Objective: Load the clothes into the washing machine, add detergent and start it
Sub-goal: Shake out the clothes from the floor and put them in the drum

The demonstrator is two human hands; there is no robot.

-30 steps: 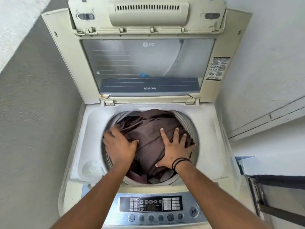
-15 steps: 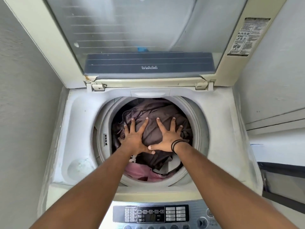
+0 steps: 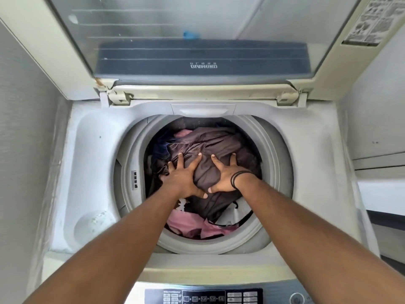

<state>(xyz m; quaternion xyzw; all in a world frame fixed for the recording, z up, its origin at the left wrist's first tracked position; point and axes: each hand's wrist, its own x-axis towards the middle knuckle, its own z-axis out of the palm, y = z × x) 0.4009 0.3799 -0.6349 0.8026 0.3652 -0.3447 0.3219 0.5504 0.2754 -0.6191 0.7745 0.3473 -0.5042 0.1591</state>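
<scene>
Washing machine [image 3: 92, 150] lid raised. Left hand [image 3: 183, 177] and right hand [image 3: 223, 177], fingers [image 3: 180, 157] spread wide and flat, press a brown garment [image 3: 219, 145] inside the drum. Pink clothing [image 3: 188, 224] lies at 6 o'clock beneath.

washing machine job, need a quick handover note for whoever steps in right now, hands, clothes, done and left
Left hand and right hand: both open, fingers spread, pressing down on the brown garment inside the drum.
Clothes: brown garment on top, pink clothes under it near the front, all in the drum.
Lid is up.
Done: clothes are in.
Left: add detergent (none in view), close the lid, start at the control panel.
</scene>
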